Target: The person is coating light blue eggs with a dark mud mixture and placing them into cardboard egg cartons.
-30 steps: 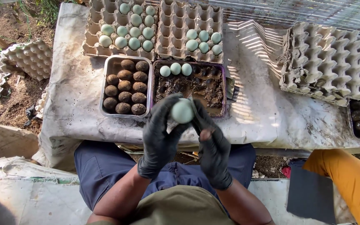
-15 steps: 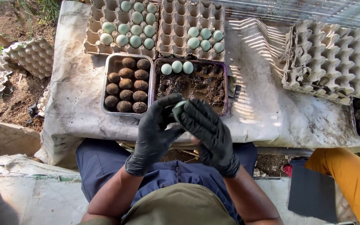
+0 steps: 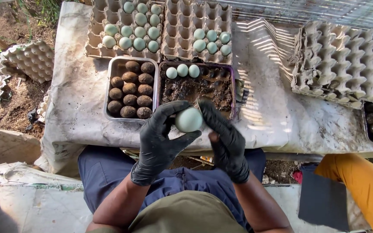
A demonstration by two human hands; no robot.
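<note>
Outdoor table [image 3: 281, 116] covered in egg trays; both gloved hands, left hand [image 3: 160, 142] and right hand [image 3: 227, 142], are pinching one pale egg [image 3: 189, 119]. I'd be keeping fingertip pressure light.

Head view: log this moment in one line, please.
left hand: gloved, holds pale egg | right hand: gloved, touches egg | below: muddy tray with three clean eggs | left: tray of dirty eggs

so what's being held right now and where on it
A pale blue-green egg, pinched by both gloved hands: left hand fingers on its left side and underneath, right hand fingertips on its right side.
</note>
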